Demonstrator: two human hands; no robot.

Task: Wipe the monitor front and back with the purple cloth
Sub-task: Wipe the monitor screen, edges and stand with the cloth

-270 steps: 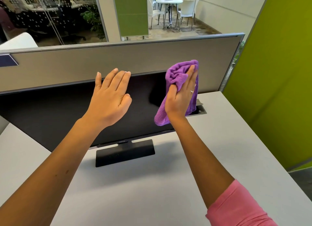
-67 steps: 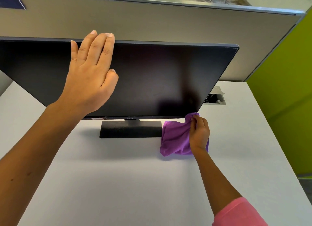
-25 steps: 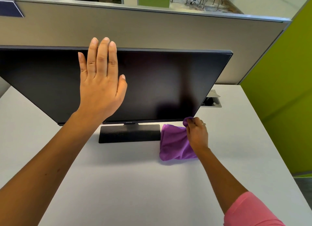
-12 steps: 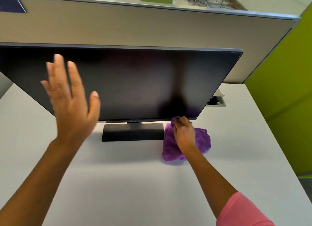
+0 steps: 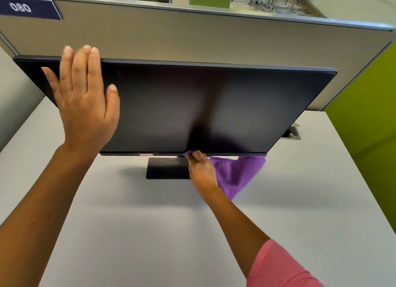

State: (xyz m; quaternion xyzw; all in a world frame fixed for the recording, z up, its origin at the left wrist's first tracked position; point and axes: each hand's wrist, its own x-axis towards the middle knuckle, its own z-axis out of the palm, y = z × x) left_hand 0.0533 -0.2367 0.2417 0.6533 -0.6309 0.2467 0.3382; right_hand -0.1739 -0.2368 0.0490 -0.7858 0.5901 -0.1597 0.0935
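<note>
The monitor [image 5: 192, 106] stands on its flat black base [image 5: 168, 168] at the rear of the grey desk [image 5: 139, 233], directly in front of the beige partition panel [image 5: 214, 37]. Its long axis runs left to right across the desk, parallel to the partition, and the dark, unlit screen faces the person, with the top edge leaning toward the camera. The left hand [image 5: 85, 102] is raised over the upper-left part of the screen, back of the hand toward the camera. Its fingers are straight and close together, pointing upward, with the fingertips reaching past the top edge of the monitor and the thumb spread out to the right; it grips nothing, and whether the palm touches the screen cannot be told. The left forearm extends from the lower-left corner of the view. The right hand [image 5: 201, 171] is at the lower bezel, just right of the stand, with its fingers curled and pinching a bunched corner of the purple cloth [image 5: 237, 175] against the bottom edge of the screen. The remainder of the cloth hangs below the bezel to the right of the hand, tapering to a point above the desk. The right arm, in a pink sleeve [image 5: 278, 267], enters from the lower right. A cable port [image 5: 292, 133] is set into the desk behind the monitor's right corner, and a label reading 080 [image 5: 27, 7] is fixed on the partition at upper left.
</note>
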